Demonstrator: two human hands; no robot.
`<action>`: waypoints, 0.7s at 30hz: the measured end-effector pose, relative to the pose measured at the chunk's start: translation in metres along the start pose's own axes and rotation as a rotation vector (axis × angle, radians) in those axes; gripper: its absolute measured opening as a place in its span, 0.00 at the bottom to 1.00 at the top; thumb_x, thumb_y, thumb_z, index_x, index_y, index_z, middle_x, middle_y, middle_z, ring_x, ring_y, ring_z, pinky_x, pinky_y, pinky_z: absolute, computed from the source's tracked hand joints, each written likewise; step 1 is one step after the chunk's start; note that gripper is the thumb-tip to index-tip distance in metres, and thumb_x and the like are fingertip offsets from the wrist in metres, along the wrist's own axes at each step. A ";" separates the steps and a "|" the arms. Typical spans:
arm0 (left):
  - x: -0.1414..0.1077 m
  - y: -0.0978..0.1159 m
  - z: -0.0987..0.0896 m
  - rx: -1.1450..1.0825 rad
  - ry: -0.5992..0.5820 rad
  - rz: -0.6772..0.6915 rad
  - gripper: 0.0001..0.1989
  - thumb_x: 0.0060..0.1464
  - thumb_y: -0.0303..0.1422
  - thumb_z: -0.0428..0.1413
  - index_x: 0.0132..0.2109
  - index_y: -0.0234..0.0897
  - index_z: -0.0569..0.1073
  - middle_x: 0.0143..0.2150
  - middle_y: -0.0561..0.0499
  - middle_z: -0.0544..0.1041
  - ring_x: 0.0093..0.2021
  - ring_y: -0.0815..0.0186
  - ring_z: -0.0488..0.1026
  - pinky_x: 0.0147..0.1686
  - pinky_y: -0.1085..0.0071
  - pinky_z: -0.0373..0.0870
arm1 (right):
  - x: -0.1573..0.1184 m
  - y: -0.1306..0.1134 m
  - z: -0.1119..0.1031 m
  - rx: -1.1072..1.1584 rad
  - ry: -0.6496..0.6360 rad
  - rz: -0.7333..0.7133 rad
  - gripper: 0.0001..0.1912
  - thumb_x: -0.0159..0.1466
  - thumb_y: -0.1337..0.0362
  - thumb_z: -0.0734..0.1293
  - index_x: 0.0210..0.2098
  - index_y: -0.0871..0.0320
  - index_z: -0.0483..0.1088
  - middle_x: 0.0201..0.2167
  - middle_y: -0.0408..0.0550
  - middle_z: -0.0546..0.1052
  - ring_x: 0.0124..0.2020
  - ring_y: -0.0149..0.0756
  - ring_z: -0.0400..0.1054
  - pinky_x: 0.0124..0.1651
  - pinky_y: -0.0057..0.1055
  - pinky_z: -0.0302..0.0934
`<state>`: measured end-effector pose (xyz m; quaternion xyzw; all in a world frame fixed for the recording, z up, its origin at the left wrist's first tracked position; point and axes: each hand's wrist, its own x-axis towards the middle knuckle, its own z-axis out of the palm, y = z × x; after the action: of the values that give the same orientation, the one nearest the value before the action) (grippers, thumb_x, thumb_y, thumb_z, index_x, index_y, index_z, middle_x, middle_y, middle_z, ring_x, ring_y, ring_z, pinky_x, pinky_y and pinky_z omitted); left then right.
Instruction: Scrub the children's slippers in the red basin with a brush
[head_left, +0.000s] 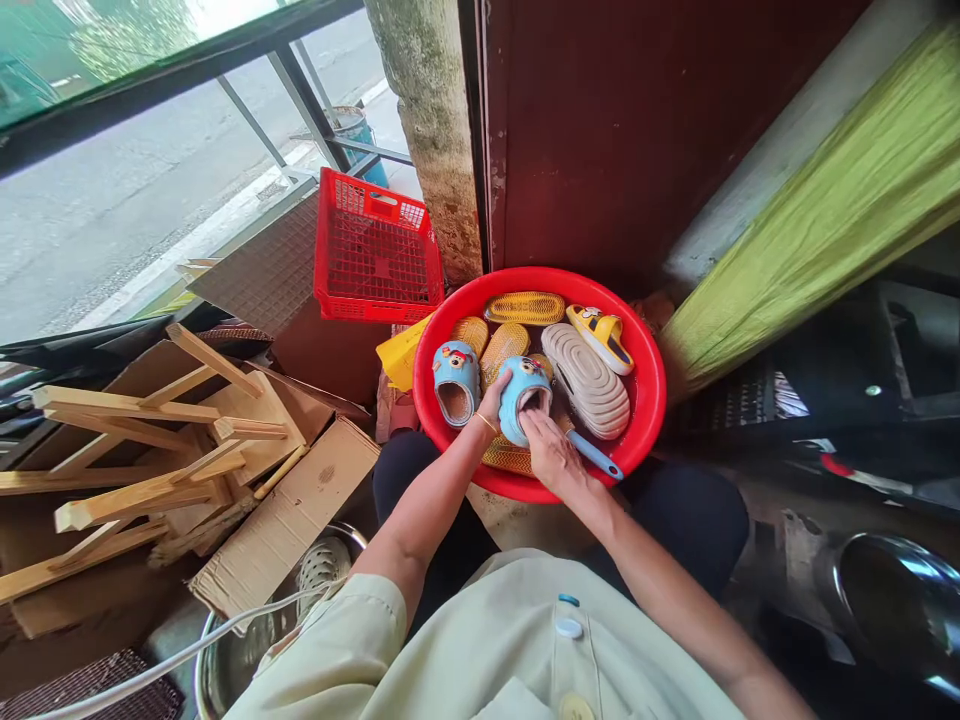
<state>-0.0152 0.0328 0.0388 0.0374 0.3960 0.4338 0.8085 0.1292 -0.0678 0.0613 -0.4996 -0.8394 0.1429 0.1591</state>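
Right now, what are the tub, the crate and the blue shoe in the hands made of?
Tub: probably plastic; it's smooth and evenly red.
Crate: likely hard plastic, with molded grid walls.
Shoe: maybe foam or rubber; it's smooth, with thick rounded edges.

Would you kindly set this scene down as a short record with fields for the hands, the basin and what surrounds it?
Left hand: holding a blue clog
Right hand: fingers at the clog's opening
Basin: red; also holds a second clog, an upturned white shoe, a yellow sandal
Beyond, to the left: red crate
To the right: green curtain
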 end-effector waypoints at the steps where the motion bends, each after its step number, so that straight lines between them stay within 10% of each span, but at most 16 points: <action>1: -0.001 0.000 0.001 -0.014 0.000 0.002 0.27 0.69 0.46 0.53 0.62 0.26 0.76 0.45 0.39 0.86 0.47 0.52 0.84 0.60 0.57 0.76 | -0.007 -0.006 -0.001 0.008 0.015 -0.002 0.29 0.69 0.77 0.56 0.67 0.66 0.69 0.64 0.65 0.75 0.69 0.50 0.65 0.71 0.49 0.60; 12: -0.012 -0.004 0.005 -0.041 -0.105 0.016 0.34 0.70 0.53 0.49 0.65 0.27 0.75 0.46 0.40 0.86 0.50 0.52 0.84 0.63 0.56 0.74 | 0.015 -0.041 -0.014 0.005 -0.022 0.138 0.40 0.73 0.46 0.64 0.72 0.71 0.58 0.72 0.76 0.64 0.73 0.63 0.58 0.72 0.63 0.50; 21: -0.030 0.003 0.015 0.058 -0.015 0.058 0.29 0.72 0.46 0.50 0.61 0.23 0.76 0.46 0.36 0.85 0.50 0.50 0.83 0.64 0.53 0.73 | 0.022 -0.010 -0.018 0.232 -0.081 0.129 0.15 0.75 0.56 0.61 0.53 0.58 0.72 0.46 0.56 0.81 0.48 0.47 0.77 0.53 0.41 0.68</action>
<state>-0.0168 0.0169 0.0689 0.0758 0.4010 0.4451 0.7971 0.1186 -0.0514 0.0843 -0.5247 -0.7890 0.2691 0.1724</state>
